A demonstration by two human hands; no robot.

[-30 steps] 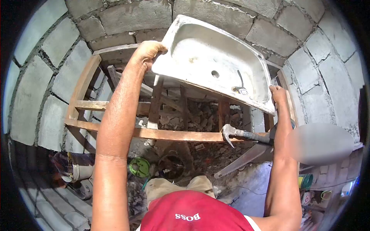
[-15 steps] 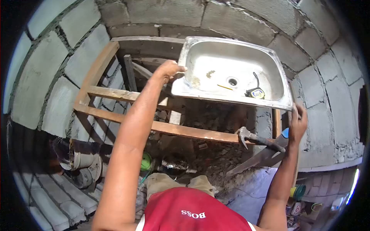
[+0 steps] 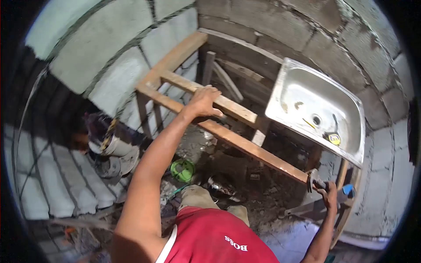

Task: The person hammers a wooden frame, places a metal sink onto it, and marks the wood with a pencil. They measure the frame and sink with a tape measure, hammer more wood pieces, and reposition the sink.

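My left hand [image 3: 204, 103] is at the wooden crosspiece [image 3: 228, 107] of the frame, its fingers apart over the wood and nothing held. At the right end of the front rail [image 3: 250, 149], my right hand [image 3: 329, 196] is closed round the handle of a hammer [image 3: 314, 179], whose metal head lies by the rail. A stainless steel sink [image 3: 313, 83] rests on the right part of the frame, untouched by either hand. In its basin are a tape measure [image 3: 334, 139] and a yellow pencil-like stick [image 3: 308, 123]. A handsaw [image 3: 307, 208] with a blue handle part lies below my right hand.
Grey block walls [image 3: 118, 76] stand behind and beside the frame. A white bucket [image 3: 117, 147] is at the left, and a green round object [image 3: 182, 170] lies on the floor near my legs. Rubble covers the ground under the frame.
Both hands have come off the sink: the left to the crosspiece, the right onto the hammer handle. The view has turned, so the sink appears further right.
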